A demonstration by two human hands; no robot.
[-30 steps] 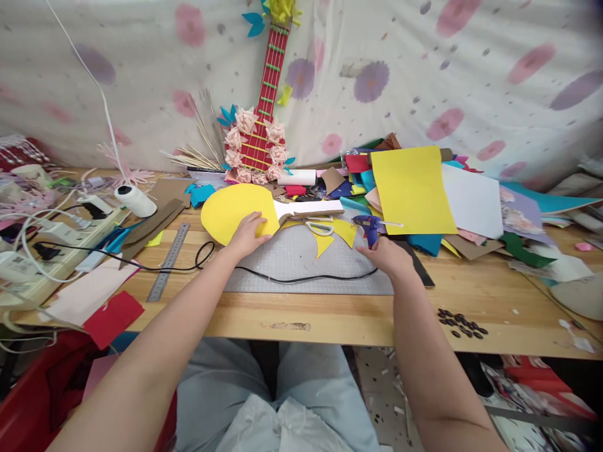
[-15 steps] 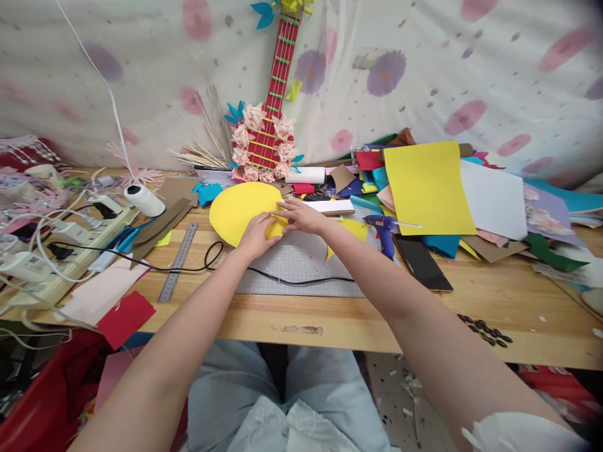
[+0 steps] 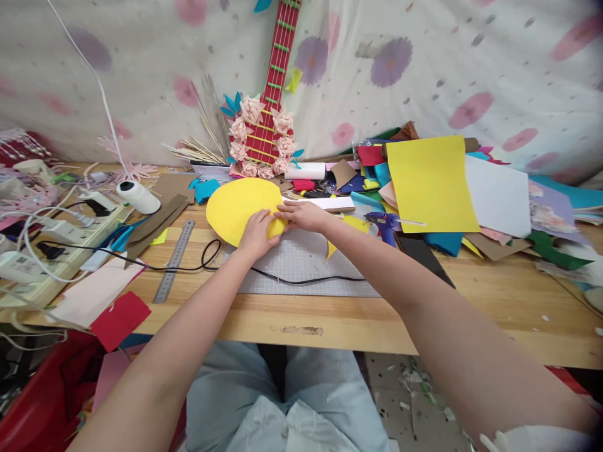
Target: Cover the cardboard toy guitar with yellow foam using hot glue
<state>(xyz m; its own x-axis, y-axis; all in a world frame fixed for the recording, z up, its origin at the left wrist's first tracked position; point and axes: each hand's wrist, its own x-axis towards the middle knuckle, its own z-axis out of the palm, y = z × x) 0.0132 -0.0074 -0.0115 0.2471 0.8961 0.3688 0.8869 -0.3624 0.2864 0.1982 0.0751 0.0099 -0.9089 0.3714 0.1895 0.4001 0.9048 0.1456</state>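
Note:
A round yellow paper shape point(image 3: 235, 204) lies at the back of a grey cutting mat point(image 3: 301, 263), joined to a white neck piece point(image 3: 330, 203). My left hand point(image 3: 257, 232) rests on the yellow shape's right edge, its fingers bent and pressing down on it. My right hand point(image 3: 304, 215) lies just beside the left, fingers stretched flat where the yellow shape meets the white neck. A blue glue gun point(image 3: 384, 223) lies on the mat to the right, apart from both hands.
A red paper guitar with pink flowers point(image 3: 264, 135) leans on the cloth wall. A steel ruler point(image 3: 175, 260), black cord point(image 3: 207, 254), thread spool point(image 3: 138, 196) and power strip point(image 3: 56, 245) are left. Large yellow sheet point(image 3: 431, 182) tops coloured paper scraps at right.
My right hand left the glue gun on the mat and moved left to the yellow shape beside my left hand. The view shifted slightly closer.

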